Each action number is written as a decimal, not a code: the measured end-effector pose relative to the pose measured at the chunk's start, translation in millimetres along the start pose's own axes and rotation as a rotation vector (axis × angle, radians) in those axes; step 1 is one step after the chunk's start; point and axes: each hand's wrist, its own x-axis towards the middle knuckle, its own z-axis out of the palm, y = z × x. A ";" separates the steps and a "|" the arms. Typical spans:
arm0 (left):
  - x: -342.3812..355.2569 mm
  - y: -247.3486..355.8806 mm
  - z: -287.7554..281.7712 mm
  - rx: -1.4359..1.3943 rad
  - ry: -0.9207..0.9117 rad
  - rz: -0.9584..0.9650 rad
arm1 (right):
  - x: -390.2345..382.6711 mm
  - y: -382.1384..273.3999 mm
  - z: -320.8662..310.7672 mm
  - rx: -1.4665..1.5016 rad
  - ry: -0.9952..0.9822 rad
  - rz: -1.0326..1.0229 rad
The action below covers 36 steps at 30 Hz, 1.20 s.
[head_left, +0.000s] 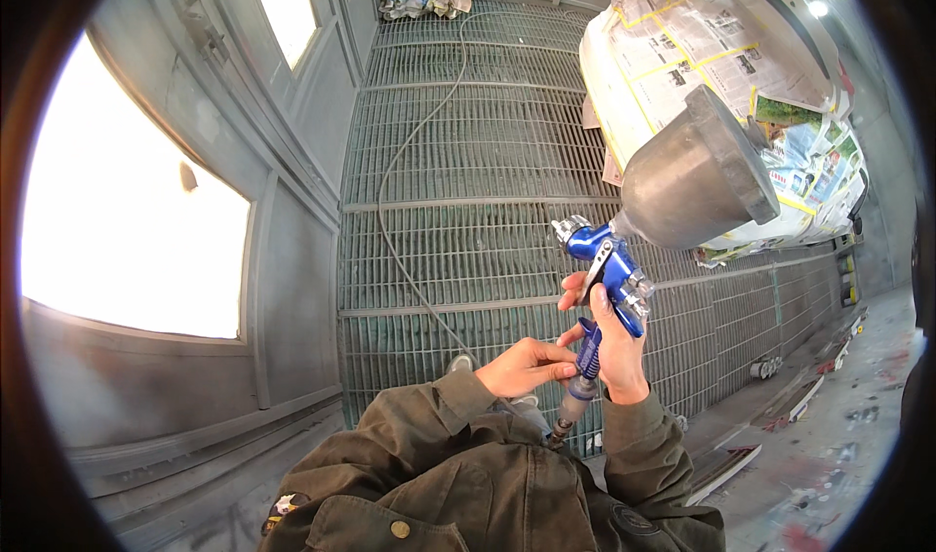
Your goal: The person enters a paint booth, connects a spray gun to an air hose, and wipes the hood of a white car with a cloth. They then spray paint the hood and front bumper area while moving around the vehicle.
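Head view shows one spray gun (612, 267), which is in front of the body, above the metal grating (468, 181). It carries one grey cup (687, 181), closed at its wide end, so what is inside cannot be seen; one small clear bowl (581, 388) is below, and its content I cannot tell. The nozzle (569, 228) points to the upper left; the gun body's long axis runs from there to the lower right, and the cup leans up to the right. The right hand (620, 352) is closed around the gun. The left hand (529, 366) has bent fingers at one blue fitting (589, 348); whether it grasps it firmly, I cannot tell. One thin hose (388, 175) lies on the grating.
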 end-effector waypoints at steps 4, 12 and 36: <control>-1.1 -10.5 1.4 -0.042 0.093 0.024 | 2.6 -1.3 7.1 -0.025 0.011 -0.009; -4.3 -5.9 3.2 -0.123 0.154 -0.037 | 8.0 1.9 5.3 -0.049 -0.001 0.010; 59.4 81.6 34.4 1.350 0.731 0.346 | 33.7 114.1 -39.6 0.179 0.056 -0.285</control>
